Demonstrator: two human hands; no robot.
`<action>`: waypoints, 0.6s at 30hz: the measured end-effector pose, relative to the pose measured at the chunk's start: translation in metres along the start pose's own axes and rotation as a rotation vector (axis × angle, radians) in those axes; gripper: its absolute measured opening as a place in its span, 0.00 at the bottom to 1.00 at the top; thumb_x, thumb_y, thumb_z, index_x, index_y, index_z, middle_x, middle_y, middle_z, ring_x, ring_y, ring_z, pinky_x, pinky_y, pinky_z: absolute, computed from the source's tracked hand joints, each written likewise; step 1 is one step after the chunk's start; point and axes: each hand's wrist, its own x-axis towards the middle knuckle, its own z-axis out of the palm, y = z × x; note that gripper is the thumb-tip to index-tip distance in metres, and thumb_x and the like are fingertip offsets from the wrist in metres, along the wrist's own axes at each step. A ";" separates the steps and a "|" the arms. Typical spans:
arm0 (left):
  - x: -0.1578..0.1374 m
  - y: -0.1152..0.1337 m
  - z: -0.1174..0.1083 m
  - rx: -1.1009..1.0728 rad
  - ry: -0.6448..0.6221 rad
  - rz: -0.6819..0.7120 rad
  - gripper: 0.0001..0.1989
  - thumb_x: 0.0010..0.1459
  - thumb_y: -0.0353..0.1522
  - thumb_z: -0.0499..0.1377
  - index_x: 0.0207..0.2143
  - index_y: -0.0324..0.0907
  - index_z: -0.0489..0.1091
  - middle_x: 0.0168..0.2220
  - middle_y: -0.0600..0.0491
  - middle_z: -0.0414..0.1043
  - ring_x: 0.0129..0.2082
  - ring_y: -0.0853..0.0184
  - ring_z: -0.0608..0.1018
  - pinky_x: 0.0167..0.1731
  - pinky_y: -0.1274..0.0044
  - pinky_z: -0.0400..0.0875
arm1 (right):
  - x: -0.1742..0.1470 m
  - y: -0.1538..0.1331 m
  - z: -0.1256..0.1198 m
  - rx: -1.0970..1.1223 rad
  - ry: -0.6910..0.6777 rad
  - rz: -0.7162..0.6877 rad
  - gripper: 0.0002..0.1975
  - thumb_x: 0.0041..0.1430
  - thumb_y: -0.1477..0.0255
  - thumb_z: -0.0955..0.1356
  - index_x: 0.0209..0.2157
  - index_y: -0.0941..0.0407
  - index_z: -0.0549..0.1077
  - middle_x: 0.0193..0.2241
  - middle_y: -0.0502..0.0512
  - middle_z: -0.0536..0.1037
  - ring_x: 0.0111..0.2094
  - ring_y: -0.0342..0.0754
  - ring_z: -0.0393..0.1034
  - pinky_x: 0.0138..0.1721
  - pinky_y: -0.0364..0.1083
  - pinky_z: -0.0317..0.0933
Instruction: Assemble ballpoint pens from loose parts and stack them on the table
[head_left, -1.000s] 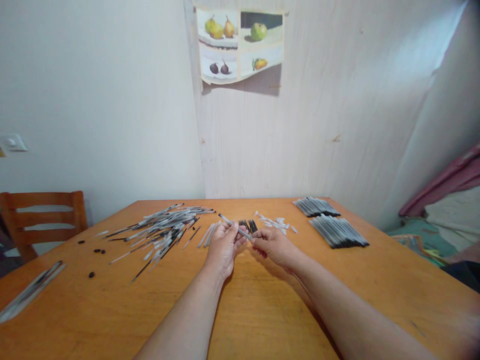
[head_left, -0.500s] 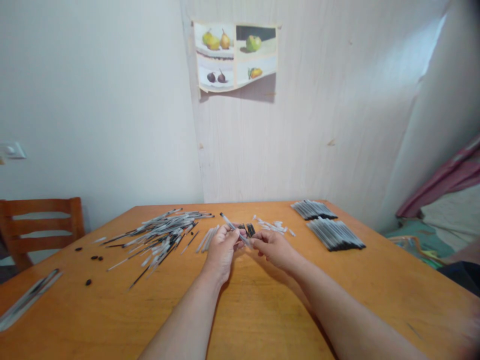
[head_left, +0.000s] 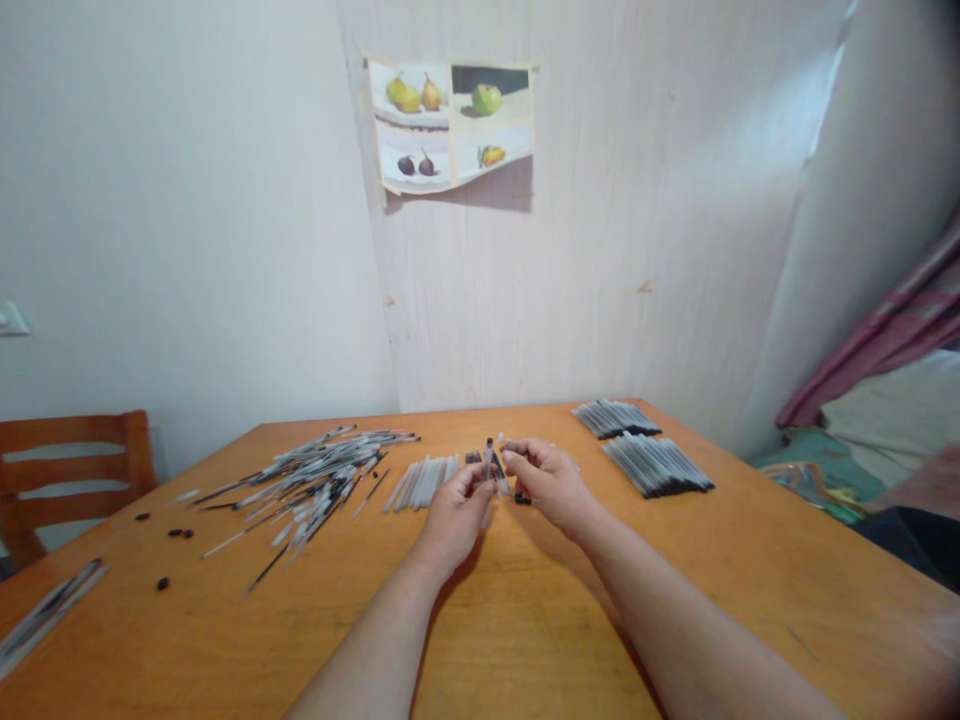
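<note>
My left hand (head_left: 459, 508) is closed around a clear pen with a dark top end (head_left: 489, 462), which stands nearly upright between thumb and fingers. Just right of it, my right hand (head_left: 553, 488) is closed in a pinch, apart from the pen; what its fingertips hold is too small to make out. A small black piece (head_left: 523, 497) shows under the right fingers. Beyond the hands lie short black pen parts (head_left: 473, 457), partly hidden. To the left of my left hand, clear pen barrels (head_left: 424, 482) lie in a row.
A loose heap of pen refills (head_left: 315, 485) spreads over the table's left side. Several black plugs (head_left: 163, 583) and a clear packet (head_left: 49, 615) lie farther left. Two stacks of black-tipped pens (head_left: 656, 465) lie at right. A wooden chair (head_left: 75, 470) stands beyond the left edge.
The pen in my left hand has turned from leaning left to nearly upright. My right hand has let go of its lower end and moved slightly away. The view has shifted a little right.
</note>
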 end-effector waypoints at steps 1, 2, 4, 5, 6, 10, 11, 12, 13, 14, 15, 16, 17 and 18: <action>-0.001 0.000 0.001 0.025 -0.017 0.017 0.10 0.53 0.33 0.63 0.39 0.43 0.76 0.40 0.49 0.77 0.43 0.63 0.76 0.47 0.75 0.66 | 0.000 -0.001 0.000 0.016 0.007 -0.006 0.14 0.57 0.61 0.65 0.38 0.57 0.73 0.27 0.50 0.73 0.24 0.41 0.63 0.26 0.41 0.58; -0.002 -0.001 0.001 0.057 -0.031 0.038 0.10 0.53 0.33 0.62 0.39 0.43 0.77 0.40 0.49 0.77 0.44 0.62 0.76 0.49 0.74 0.66 | 0.000 -0.001 0.000 0.024 0.014 -0.013 0.15 0.57 0.61 0.65 0.40 0.57 0.73 0.28 0.51 0.74 0.25 0.41 0.64 0.26 0.41 0.58; -0.003 -0.003 0.001 0.134 -0.041 0.078 0.10 0.54 0.33 0.62 0.40 0.45 0.77 0.42 0.49 0.77 0.44 0.61 0.76 0.50 0.73 0.65 | 0.001 0.000 -0.001 0.011 0.025 -0.036 0.13 0.58 0.63 0.65 0.39 0.56 0.73 0.28 0.50 0.73 0.24 0.41 0.64 0.26 0.40 0.58; -0.004 -0.005 0.000 0.174 -0.038 0.095 0.11 0.54 0.33 0.61 0.40 0.45 0.77 0.42 0.49 0.77 0.44 0.61 0.75 0.50 0.73 0.64 | 0.002 0.001 -0.002 -0.010 0.029 -0.048 0.12 0.58 0.64 0.64 0.36 0.56 0.73 0.27 0.50 0.73 0.24 0.41 0.64 0.26 0.40 0.58; -0.004 -0.007 -0.001 0.220 -0.038 0.111 0.11 0.55 0.33 0.61 0.41 0.46 0.77 0.43 0.48 0.77 0.45 0.60 0.75 0.50 0.72 0.64 | 0.003 0.002 -0.002 -0.035 0.032 -0.053 0.11 0.58 0.65 0.64 0.33 0.56 0.73 0.26 0.49 0.72 0.24 0.41 0.63 0.26 0.40 0.57; -0.002 -0.014 -0.009 0.512 -0.012 0.237 0.12 0.57 0.34 0.59 0.43 0.49 0.77 0.43 0.48 0.77 0.45 0.59 0.74 0.49 0.71 0.63 | 0.007 0.007 -0.007 -0.161 0.036 0.015 0.07 0.54 0.71 0.64 0.30 0.56 0.73 0.20 0.47 0.71 0.22 0.41 0.63 0.25 0.40 0.56; -0.001 -0.015 -0.012 0.589 0.005 0.281 0.12 0.58 0.34 0.59 0.43 0.49 0.77 0.42 0.48 0.77 0.44 0.58 0.74 0.47 0.70 0.64 | 0.007 0.007 -0.009 -0.209 0.036 0.026 0.06 0.54 0.72 0.64 0.30 0.56 0.74 0.19 0.47 0.71 0.22 0.41 0.63 0.25 0.40 0.55; -0.001 -0.016 -0.015 0.659 0.005 0.318 0.12 0.58 0.34 0.58 0.44 0.49 0.77 0.41 0.48 0.77 0.42 0.59 0.74 0.45 0.71 0.64 | 0.008 0.007 -0.011 -0.272 0.027 0.020 0.06 0.53 0.73 0.64 0.29 0.56 0.74 0.19 0.47 0.71 0.22 0.42 0.64 0.25 0.40 0.55; 0.000 -0.017 -0.017 0.734 -0.003 0.347 0.12 0.59 0.34 0.57 0.44 0.50 0.76 0.41 0.48 0.77 0.42 0.59 0.74 0.43 0.71 0.64 | 0.008 0.006 -0.013 -0.348 0.011 -0.003 0.06 0.52 0.74 0.64 0.28 0.56 0.74 0.19 0.48 0.72 0.23 0.43 0.65 0.26 0.41 0.54; 0.000 -0.017 -0.019 0.822 -0.009 0.369 0.13 0.59 0.34 0.57 0.45 0.50 0.75 0.41 0.48 0.76 0.41 0.59 0.74 0.41 0.71 0.64 | 0.008 0.004 -0.016 -0.435 -0.010 -0.035 0.07 0.52 0.74 0.64 0.26 0.56 0.74 0.20 0.49 0.72 0.24 0.43 0.65 0.27 0.41 0.54; 0.000 -0.017 -0.020 0.908 -0.010 0.388 0.13 0.60 0.34 0.56 0.46 0.49 0.75 0.41 0.48 0.76 0.41 0.59 0.74 0.40 0.71 0.63 | 0.007 0.003 -0.019 -0.525 -0.038 -0.064 0.08 0.52 0.75 0.64 0.24 0.56 0.73 0.20 0.51 0.73 0.26 0.44 0.66 0.27 0.42 0.53; 0.000 -0.016 -0.021 0.988 -0.010 0.405 0.14 0.61 0.34 0.55 0.47 0.49 0.74 0.40 0.48 0.76 0.41 0.59 0.73 0.39 0.71 0.62 | 0.007 0.000 -0.021 -0.611 -0.069 -0.082 0.09 0.52 0.75 0.64 0.22 0.56 0.73 0.21 0.52 0.74 0.26 0.45 0.66 0.28 0.42 0.53; 0.000 -0.016 -0.022 1.057 -0.007 0.424 0.14 0.61 0.34 0.54 0.47 0.49 0.74 0.39 0.48 0.76 0.41 0.59 0.73 0.39 0.71 0.62 | 0.005 -0.003 -0.024 -0.686 -0.095 -0.089 0.10 0.52 0.75 0.64 0.21 0.56 0.73 0.22 0.54 0.75 0.27 0.46 0.67 0.28 0.43 0.52; 0.000 -0.016 -0.022 1.111 -0.009 0.445 0.14 0.62 0.34 0.54 0.48 0.50 0.74 0.39 0.48 0.76 0.41 0.59 0.73 0.39 0.71 0.61 | 0.004 -0.007 -0.025 -0.746 -0.115 -0.085 0.10 0.52 0.76 0.64 0.20 0.56 0.74 0.23 0.55 0.76 0.28 0.46 0.67 0.29 0.43 0.52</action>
